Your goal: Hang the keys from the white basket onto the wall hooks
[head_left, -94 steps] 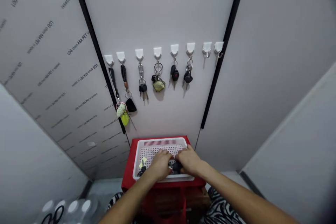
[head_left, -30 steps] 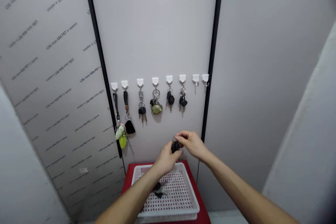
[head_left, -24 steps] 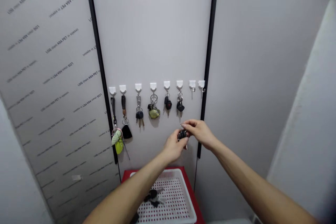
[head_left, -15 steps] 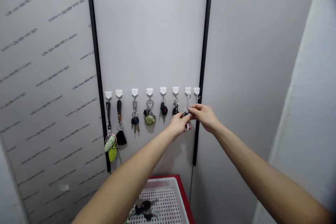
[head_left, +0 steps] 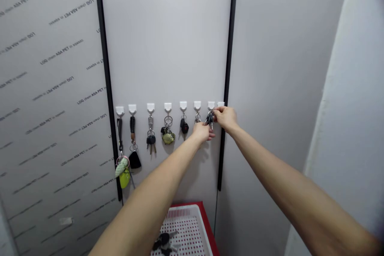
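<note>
A bunch of dark keys (head_left: 209, 119) is up against the second white hook (head_left: 211, 105) from the right. My right hand (head_left: 225, 118) pinches the bunch at its ring, close under that hook. Whether the ring is over the hook, I cannot tell. From below, my left hand (head_left: 203, 132) touches the keys, its thumb and fingers around their lower part. To the left, a ring of keys (head_left: 198, 118) on the neighbouring hook is partly hidden by my left hand. The rightmost hook (head_left: 221, 104) is partly covered by my right hand.
Further left hang black keys (head_left: 184, 126), keys with a green charm (head_left: 168, 137), a small key bunch (head_left: 151, 140), and two strap keychains (head_left: 132, 128). Below, a white perforated basket (head_left: 192, 232) with loose keys (head_left: 165, 242) stands on something red (head_left: 207, 224). Black strips (head_left: 230, 68) flank the panel.
Both hands have raised the keys toward the second hook from the right. My left hand's fingers have loosened a little. The view has shifted slightly.
</note>
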The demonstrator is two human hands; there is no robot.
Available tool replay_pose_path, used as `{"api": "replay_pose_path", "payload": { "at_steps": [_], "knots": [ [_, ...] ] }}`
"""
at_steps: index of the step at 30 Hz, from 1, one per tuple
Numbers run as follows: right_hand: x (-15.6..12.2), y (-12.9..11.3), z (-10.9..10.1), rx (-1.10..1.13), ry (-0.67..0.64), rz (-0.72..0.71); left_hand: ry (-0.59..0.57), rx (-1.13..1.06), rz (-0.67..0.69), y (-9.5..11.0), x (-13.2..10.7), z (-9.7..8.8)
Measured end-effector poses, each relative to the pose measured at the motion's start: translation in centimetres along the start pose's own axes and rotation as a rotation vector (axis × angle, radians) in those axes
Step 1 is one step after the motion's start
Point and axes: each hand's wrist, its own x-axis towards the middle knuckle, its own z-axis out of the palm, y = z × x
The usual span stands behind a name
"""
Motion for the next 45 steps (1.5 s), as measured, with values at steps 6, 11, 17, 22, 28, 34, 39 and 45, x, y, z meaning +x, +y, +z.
{"api": "replay_pose_path", "payload": {
  "at_steps": [6, 11, 17, 22, 28, 34, 39, 45],
  "knots": [
    [-2.9, 2.7, -0.5, -0.168, 0.012, -0.037, -0.082, 0.002, -0.093, -3.8, -3.5, -1.7],
    [-10.8, 7.4, 0.6, -0.196, 0.072, -0.010, -0.111, 0.307, -0.169, -12.6, -8.2, -6.8],
    [-24.3, 11.4, 5.4, -0.172, -0.702, 0.077, -0.111, 0.778, -0.287, -21.9, -15.2, -12.3],
    [-29.5, 9.7, 8.7, -0.313, -1.070, -0.131, -0.112, 1.021, -0.243, -23.4, -17.1, -12.1],
    [-29.9, 8.9, 9.9, -0.427, -1.103, -0.131, -0.084, 1.074, -0.296, -23.4, -16.3, -11.9],
    [-29.6, 9.2, 9.1, -0.421, -1.091, -0.074, -0.082, 1.103, -0.284, -23.3, -16.5, -12.0],
    [-29.1, 9.6, 8.6, -0.258, -1.052, -0.048, -0.054, 1.003, -0.201, -23.8, -16.3, -12.0],
    [-29.2, 9.9, 8.1, -0.107, -1.039, -0.050, -0.087, 0.940, -0.203, -24.6, -15.8, -11.7]
  ]
}}
